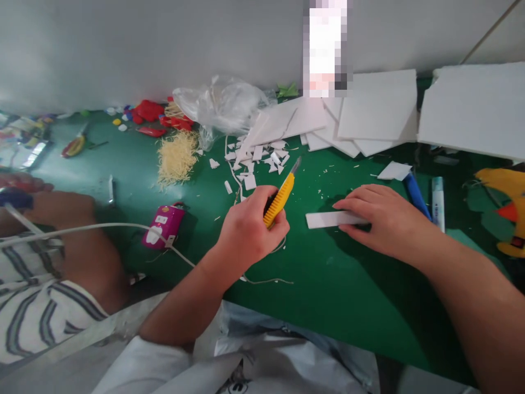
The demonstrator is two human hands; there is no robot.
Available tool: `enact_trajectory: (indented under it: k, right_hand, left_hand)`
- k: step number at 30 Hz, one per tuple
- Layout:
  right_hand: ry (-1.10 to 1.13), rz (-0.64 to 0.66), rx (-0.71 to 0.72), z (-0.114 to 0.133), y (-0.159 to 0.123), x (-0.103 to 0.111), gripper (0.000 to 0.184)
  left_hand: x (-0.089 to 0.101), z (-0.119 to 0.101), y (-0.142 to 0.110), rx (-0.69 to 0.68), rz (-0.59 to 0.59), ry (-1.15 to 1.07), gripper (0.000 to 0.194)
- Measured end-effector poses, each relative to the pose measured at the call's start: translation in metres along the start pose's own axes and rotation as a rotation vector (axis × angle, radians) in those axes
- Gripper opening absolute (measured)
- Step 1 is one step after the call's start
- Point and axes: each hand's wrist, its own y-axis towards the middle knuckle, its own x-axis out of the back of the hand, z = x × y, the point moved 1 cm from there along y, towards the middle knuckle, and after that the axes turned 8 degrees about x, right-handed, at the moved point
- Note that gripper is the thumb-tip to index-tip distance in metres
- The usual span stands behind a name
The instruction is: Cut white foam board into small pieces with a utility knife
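Note:
My left hand (252, 227) is wrapped round a yellow utility knife (282, 198), its blade pointing up and away from me over the green tabletop. To the right, my right hand (375, 219) grips a narrow white foam board strip (322, 220) between thumb and fingers. The strip's left end sticks out toward the knife, and its right end is hidden under the hand. Knife and strip are apart. Small white offcuts (250, 180) lie scattered beyond my left hand.
White boards (377, 106) line the back. A glue gun (508, 191), a marker (438, 205) and a blue tool (416, 194) lie right. Thin sticks (178, 157), a plastic bag (229, 106) and a magenta box (164, 225) are left. Another person's arm (86, 241) rests at far left; a white cable (102, 225) crosses.

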Motion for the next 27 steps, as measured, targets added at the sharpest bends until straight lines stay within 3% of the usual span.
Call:
enact_trajectory:
  k: [7, 11, 22, 27]
  right_hand:
    - [-0.092, -0.017, -0.102, 0.006, 0.0, 0.008, 0.035]
    - [-0.083, 0.059, -0.139, 0.008, 0.001, 0.006, 0.03]
    - [-0.092, 0.048, -0.068, 0.007, 0.002, 0.003, 0.022]
    - [-0.1, 0.082, -0.103, 0.012, 0.004, 0.0, 0.023]
  left_hand:
    - [-0.012, 0.002, -0.006, -0.038, 0.046, -0.033, 0.023]
    - [-0.016, 0.002, -0.007, -0.024, 0.059, -0.037, 0.027]
    - [-0.023, 0.002, -0.007, -0.05, 0.065, -0.059, 0.027]
    - [-0.026, 0.002, -0.009, -0.027, 0.093, -0.042, 0.03]
